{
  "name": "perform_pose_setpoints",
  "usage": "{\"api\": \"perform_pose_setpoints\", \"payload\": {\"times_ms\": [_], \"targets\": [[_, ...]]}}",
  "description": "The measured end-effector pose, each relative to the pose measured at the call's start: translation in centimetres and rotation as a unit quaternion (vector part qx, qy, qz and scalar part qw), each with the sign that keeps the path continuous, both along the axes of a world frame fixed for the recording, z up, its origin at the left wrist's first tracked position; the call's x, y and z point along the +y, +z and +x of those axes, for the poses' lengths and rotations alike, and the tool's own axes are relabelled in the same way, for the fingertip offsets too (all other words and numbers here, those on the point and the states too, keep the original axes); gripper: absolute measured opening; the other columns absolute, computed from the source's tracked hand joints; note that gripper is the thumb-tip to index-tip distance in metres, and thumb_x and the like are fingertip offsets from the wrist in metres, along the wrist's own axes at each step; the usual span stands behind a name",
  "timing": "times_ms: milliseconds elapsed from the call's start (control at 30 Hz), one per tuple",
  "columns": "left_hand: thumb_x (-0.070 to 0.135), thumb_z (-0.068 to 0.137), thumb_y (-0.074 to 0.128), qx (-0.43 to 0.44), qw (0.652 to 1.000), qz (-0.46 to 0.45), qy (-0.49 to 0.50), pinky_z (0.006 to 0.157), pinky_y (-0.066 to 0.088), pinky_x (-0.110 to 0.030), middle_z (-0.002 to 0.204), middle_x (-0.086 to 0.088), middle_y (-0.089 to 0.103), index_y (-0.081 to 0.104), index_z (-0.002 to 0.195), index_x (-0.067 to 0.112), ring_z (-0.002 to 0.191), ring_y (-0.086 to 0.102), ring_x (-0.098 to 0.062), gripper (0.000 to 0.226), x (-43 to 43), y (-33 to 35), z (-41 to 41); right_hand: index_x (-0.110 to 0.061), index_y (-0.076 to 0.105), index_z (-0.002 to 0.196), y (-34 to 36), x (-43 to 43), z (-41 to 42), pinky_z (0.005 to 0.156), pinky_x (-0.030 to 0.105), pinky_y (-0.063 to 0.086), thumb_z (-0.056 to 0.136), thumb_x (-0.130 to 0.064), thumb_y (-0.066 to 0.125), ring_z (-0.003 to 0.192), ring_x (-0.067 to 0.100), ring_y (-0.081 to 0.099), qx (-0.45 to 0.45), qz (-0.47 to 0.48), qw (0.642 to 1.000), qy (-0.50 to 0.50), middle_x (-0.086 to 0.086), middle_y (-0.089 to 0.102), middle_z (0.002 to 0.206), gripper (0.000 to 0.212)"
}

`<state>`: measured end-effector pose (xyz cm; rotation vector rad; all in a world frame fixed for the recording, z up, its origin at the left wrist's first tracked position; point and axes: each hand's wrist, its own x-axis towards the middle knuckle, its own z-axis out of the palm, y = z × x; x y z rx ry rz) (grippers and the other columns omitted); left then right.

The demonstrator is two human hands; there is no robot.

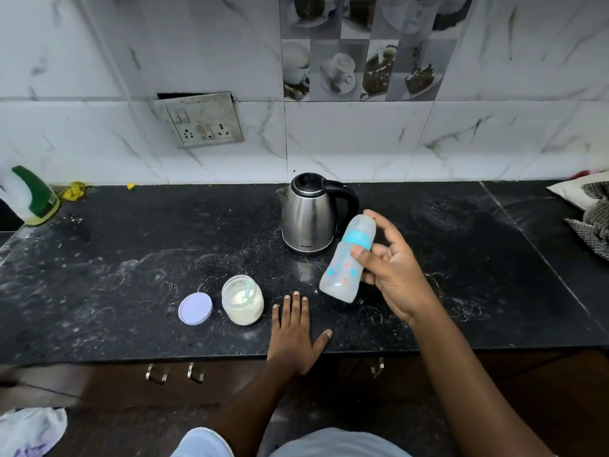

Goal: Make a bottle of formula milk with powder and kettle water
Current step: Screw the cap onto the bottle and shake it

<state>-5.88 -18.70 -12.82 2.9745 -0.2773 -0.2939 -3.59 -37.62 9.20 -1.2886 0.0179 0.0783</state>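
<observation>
Here, the baby bottle [348,258] is held tilted above the counter [131,275], right of frame centre, with its capped top toward the upper right. The grip of the right hand [392,275] is closed around the bottle body, thumb in front, fingers behind. The left hand [295,334] is laid flat on the counter at lower centre, fingers spread, holding nothing. The kettle [311,214] is placed upright just behind the bottle. The open powder jar [243,300], with a scoop inside, is located left of the left hand, and its lid [195,308] is set just beside it.
</observation>
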Motion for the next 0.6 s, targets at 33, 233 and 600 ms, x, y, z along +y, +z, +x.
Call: {"api": "perform_pose_setpoints", "payload": {"times_ms": [33,233,600], "targets": [[0.084,0.084,-0.014,-0.001,1.000,-0.001,0.001,0.130,-0.013,-0.055,0.178,-0.014,-0.014,-0.008,0.168,0.009,0.163,-0.019,-0.032,0.113,0.0,0.0,0.0,-0.032,0.049,0.148,0.0,0.0,-0.1,0.084,0.047,0.063,0.089,-0.011,0.074,0.110,0.030,0.073,-0.002,0.000,1.000,-0.001,0.015,0.076,0.118,0.067],[0.085,0.086,-0.012,-0.011,1.000,-0.014,0.000,0.128,-0.015,-0.054,0.178,-0.015,-0.008,-0.002,0.169,0.008,0.164,-0.015,-0.033,0.113,0.1,-0.4,0.0,-0.029,0.045,0.150,-0.2,-0.1,0.3,0.087,0.051,0.063,0.099,-0.008,0.067,0.118,0.028,0.071,0.009,0.050,0.991,-0.122,0.010,0.073,0.123,0.060],[0.083,0.089,-0.009,-0.002,1.000,-0.004,0.001,0.127,-0.017,-0.053,0.177,-0.013,-0.015,-0.008,0.168,0.010,0.163,-0.020,-0.031,0.108,0.1,-0.2,0.0,-0.030,0.047,0.148,-0.6,-0.4,0.3,0.079,0.045,0.065,0.097,-0.013,0.071,0.110,0.026,0.075,0.030,0.008,0.992,-0.122,0.001,0.078,0.109,0.059]]}}
